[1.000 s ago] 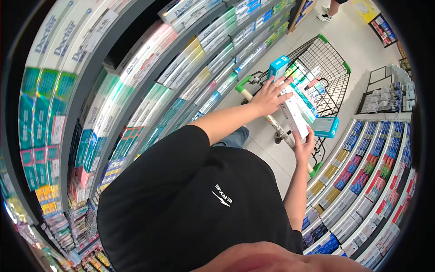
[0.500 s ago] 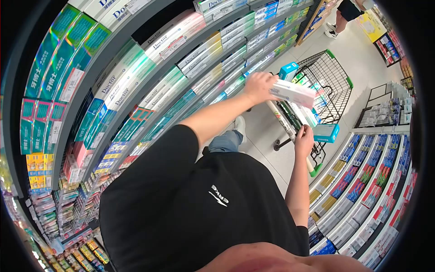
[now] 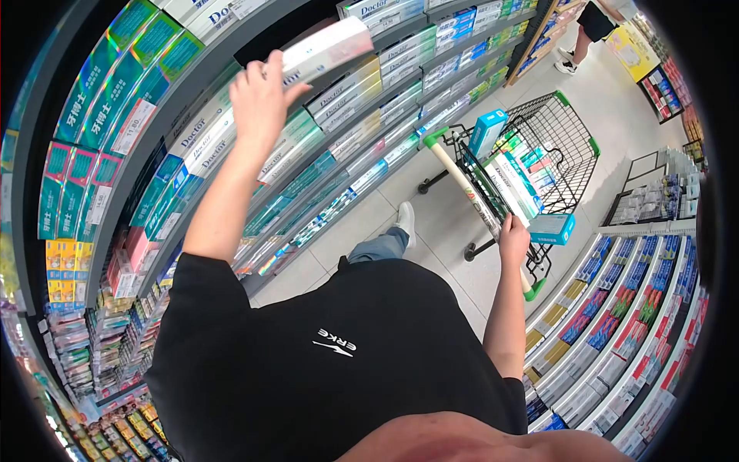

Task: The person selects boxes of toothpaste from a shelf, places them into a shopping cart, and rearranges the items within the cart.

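Note:
My left hand point(image 3: 260, 100) is at the shelf on the left, fingers and thumb around one end of a white and pink toothpaste box point(image 3: 327, 52) marked "Doctor". The box is level with the shelf's upper row, where more "Doctor" boxes point(image 3: 202, 131) lie in line. On the right, my right hand point(image 3: 514, 239) is closed at the shopping cart handle point(image 3: 454, 171); its fingertips are partly hidden. Inside the black wire cart point(image 3: 589, 165) lie several toothpaste boxes, among them a white and green one point(image 3: 512, 185). Blue boxes point(image 3: 486, 132) stand at its near corners.
Tall shelves of green boxes point(image 3: 115, 85) curve along my left. Lower shelves point(image 3: 608, 308) with rows of small packs run along the right. A person's legs point(image 3: 589, 35) are at the far end of the aisle. Pale tiles point(image 3: 454, 262) lie underfoot.
My left hand has moved from above the cart to the shelf on the left, with a white and pink toothpaste box. My right hand has stayed at the cart handle.

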Motion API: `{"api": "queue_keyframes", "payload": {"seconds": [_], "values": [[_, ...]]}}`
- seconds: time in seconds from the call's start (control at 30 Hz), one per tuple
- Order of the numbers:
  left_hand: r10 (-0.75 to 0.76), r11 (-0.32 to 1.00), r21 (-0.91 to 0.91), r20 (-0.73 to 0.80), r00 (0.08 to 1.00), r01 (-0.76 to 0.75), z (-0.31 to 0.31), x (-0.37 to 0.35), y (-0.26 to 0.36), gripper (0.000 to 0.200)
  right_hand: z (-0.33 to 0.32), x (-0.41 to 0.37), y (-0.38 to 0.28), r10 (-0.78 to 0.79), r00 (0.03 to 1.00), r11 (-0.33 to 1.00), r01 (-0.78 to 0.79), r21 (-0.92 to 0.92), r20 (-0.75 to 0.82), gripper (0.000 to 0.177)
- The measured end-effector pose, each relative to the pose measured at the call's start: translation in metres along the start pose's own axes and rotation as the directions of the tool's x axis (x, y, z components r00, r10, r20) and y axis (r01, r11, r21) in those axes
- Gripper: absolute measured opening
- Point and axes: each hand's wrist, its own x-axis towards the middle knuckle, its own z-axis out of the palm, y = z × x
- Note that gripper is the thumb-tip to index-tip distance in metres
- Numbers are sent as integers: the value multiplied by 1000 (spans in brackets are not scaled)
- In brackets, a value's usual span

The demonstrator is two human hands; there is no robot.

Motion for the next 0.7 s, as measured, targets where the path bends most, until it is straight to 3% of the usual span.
{"api": "queue_keyframes", "payload": {"seconds": [0.1,0.17,0.27,0.3,0.4,0.63,0.7], "values": [[-52,994,97,32,998,49,6,17,-12,78,-3,-1,0,4,1000,1000,-4,4,4,44],[-178,971,193,179,968,143,14,29,-11,75,-3,-2,-2,20,1000,1000,-20,6,-5,44],[-85,972,231,129,988,54,52,33,-18,77,2,-2,5,24,1000,1000,-24,9,-18,43],[-145,971,217,220,965,96,54,37,-13,76,1,-3,5,5,1000,1000,-4,11,-24,43],[-221,958,246,305,926,148,56,47,-4,73,0,-6,3,7,999,999,-5,32,-54,41],[-228,963,219,361,904,156,62,65,-7,76,0,-12,3,34,998,999,-32,43,-54,39],[-198,976,167,440,876,137,59,72,-8,84,2,-14,4,37,997,999,-34,42,-64,40]]}}
